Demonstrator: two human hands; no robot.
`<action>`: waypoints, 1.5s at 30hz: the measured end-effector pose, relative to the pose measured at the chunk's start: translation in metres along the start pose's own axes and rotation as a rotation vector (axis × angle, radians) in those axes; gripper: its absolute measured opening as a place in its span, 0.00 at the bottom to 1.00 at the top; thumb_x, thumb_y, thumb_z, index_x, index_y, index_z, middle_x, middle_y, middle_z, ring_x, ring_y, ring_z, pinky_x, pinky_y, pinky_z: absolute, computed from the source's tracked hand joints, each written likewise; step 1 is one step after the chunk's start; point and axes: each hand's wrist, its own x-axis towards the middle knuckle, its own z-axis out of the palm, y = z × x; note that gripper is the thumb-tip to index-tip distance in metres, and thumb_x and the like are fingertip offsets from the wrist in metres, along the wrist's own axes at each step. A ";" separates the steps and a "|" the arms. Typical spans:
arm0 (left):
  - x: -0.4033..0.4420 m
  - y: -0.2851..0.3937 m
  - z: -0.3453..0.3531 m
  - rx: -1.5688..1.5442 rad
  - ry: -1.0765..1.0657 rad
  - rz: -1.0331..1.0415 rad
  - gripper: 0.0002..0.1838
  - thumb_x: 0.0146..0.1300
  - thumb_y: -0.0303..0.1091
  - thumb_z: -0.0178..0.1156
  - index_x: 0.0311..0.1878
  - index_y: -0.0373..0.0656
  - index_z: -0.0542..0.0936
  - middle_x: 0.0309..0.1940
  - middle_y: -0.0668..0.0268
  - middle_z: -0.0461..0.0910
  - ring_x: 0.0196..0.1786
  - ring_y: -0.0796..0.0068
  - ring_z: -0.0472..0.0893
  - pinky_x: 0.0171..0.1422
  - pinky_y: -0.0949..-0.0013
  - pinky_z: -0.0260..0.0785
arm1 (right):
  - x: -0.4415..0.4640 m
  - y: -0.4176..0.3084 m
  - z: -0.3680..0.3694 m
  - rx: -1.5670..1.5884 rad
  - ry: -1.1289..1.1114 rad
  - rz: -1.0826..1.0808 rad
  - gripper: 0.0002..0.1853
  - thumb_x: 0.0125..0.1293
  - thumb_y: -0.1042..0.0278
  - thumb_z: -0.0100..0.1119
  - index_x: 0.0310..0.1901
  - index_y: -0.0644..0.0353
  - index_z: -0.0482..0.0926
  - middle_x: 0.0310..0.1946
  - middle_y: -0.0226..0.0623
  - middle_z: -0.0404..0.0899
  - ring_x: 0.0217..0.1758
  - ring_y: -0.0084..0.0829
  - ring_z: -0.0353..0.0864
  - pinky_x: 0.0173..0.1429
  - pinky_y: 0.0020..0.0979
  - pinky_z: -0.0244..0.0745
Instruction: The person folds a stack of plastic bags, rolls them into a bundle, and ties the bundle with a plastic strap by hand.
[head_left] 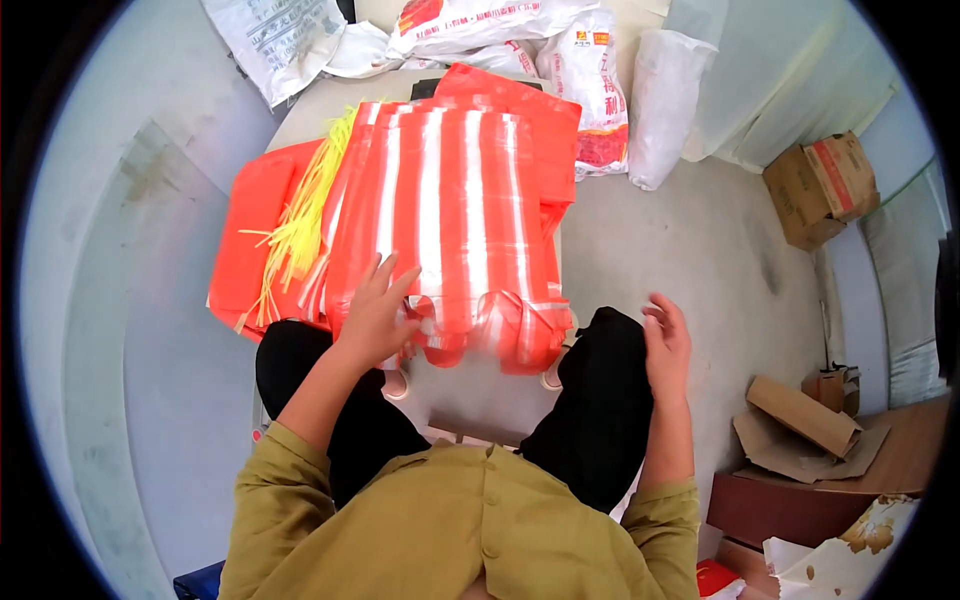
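Red-and-white striped plastic sheets or bags (430,200) lie stacked in front of me, their near edge crumpled and hanging toward my knees. My left hand (378,315) is over the lower left part of the stack, fingers spread, with nothing held in them. To the right of the stack, my right hand (667,340) is raised above my right knee, its fingers bent and apart, holding nothing. A bundle of yellow strings (305,215) lies along the stack's left side, on plain red sheets (250,225).
White printed sacks (585,90) lie behind the stack, beside a rolled white bag (668,105). A cardboard box (820,190) stands by the right wall. Flattened cardboard (805,430) rests on a brown surface at the lower right.
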 end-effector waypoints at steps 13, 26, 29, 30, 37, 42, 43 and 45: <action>0.102 -0.022 -0.018 0.137 -0.428 0.102 0.58 0.43 0.45 0.85 0.82 0.64 0.68 0.89 0.52 0.45 0.90 0.41 0.43 0.88 0.31 0.42 | 0.112 -0.040 0.187 -0.735 -0.610 -0.542 0.32 0.71 0.62 0.68 0.75 0.54 0.74 0.83 0.49 0.59 0.84 0.63 0.57 0.83 0.56 0.61; 0.110 -0.034 -0.020 0.056 -0.386 0.044 0.56 0.43 0.33 0.79 0.81 0.64 0.70 0.88 0.54 0.49 0.89 0.41 0.47 0.88 0.30 0.43 | 0.138 -0.020 0.212 -0.662 -0.623 -0.502 0.35 0.65 0.57 0.72 0.74 0.51 0.74 0.83 0.49 0.57 0.84 0.66 0.54 0.81 0.66 0.56; 0.109 -0.032 -0.016 0.065 -0.358 0.060 0.54 0.41 0.28 0.78 0.79 0.62 0.71 0.88 0.55 0.51 0.89 0.40 0.48 0.87 0.30 0.47 | 0.135 -0.017 0.211 -0.669 -0.612 -0.503 0.35 0.67 0.58 0.71 0.74 0.52 0.74 0.83 0.50 0.57 0.83 0.67 0.54 0.81 0.66 0.55; 0.108 -0.032 -0.016 0.060 -0.357 0.060 0.54 0.41 0.28 0.77 0.78 0.62 0.72 0.88 0.55 0.51 0.89 0.40 0.48 0.87 0.31 0.47 | 0.134 -0.017 0.211 -0.669 -0.610 -0.505 0.35 0.67 0.58 0.71 0.74 0.52 0.73 0.83 0.50 0.57 0.83 0.67 0.54 0.81 0.66 0.55; 0.098 -0.034 -0.010 0.031 -0.301 0.071 0.55 0.40 0.30 0.80 0.78 0.63 0.72 0.87 0.57 0.52 0.89 0.44 0.49 0.88 0.32 0.46 | 0.124 -0.017 0.203 -0.692 -0.623 -0.505 0.34 0.68 0.58 0.70 0.75 0.52 0.73 0.83 0.53 0.56 0.84 0.67 0.53 0.83 0.67 0.50; 0.087 -0.032 -0.006 0.055 -0.248 0.024 0.55 0.42 0.34 0.81 0.80 0.63 0.71 0.87 0.57 0.54 0.89 0.46 0.50 0.89 0.33 0.45 | 0.122 -0.025 0.203 -0.699 -0.624 -0.520 0.33 0.70 0.57 0.69 0.74 0.53 0.74 0.83 0.54 0.57 0.84 0.67 0.53 0.84 0.67 0.48; 0.084 -0.030 -0.006 0.061 -0.240 0.024 0.55 0.43 0.35 0.81 0.80 0.63 0.71 0.87 0.57 0.54 0.89 0.46 0.50 0.89 0.33 0.45 | 0.121 -0.027 0.204 -0.696 -0.619 -0.524 0.32 0.70 0.57 0.69 0.74 0.53 0.74 0.82 0.54 0.57 0.84 0.66 0.54 0.83 0.67 0.49; 0.078 -0.028 -0.005 0.075 -0.214 0.002 0.54 0.44 0.36 0.81 0.80 0.62 0.71 0.86 0.57 0.55 0.89 0.47 0.51 0.88 0.34 0.46 | 0.116 -0.035 0.207 -0.690 -0.602 -0.526 0.32 0.70 0.57 0.69 0.74 0.52 0.74 0.82 0.54 0.58 0.84 0.65 0.55 0.83 0.67 0.49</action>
